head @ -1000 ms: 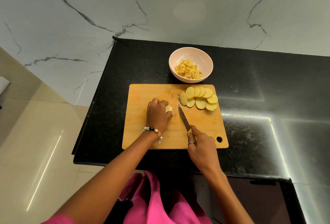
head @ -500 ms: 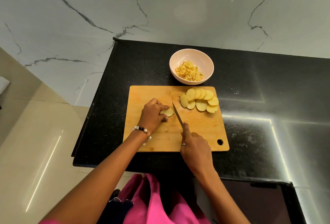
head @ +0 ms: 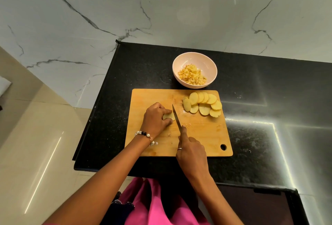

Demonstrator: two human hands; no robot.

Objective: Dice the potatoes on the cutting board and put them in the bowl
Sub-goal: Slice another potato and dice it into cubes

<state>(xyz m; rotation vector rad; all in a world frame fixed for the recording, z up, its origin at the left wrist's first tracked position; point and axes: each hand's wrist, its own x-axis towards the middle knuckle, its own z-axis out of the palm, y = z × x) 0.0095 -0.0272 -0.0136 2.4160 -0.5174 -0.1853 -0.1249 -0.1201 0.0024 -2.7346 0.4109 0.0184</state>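
A wooden cutting board (head: 203, 140) lies on the black counter. My left hand (head: 156, 118) holds a stack of potato slices (head: 168, 116) flat on the board between thumb and fingers. My right hand (head: 191, 153) grips a knife (head: 176, 118), index finger along its spine, with the blade right beside the held slices. Several round potato slices (head: 203, 105) are fanned out at the board's far right. A pale bowl (head: 181, 63) behind the board holds diced potato (head: 193, 76).
The black counter (head: 269, 99) ends at its left edge near the board, with beige floor (head: 36, 135) below. A marble wall (head: 161, 9) rises behind the bowl. A dark panel (head: 251, 205) sits at the lower right.
My right hand has swung the knife left, from the board's middle up against the slices. My left hand has shifted its hold so the slices now show.
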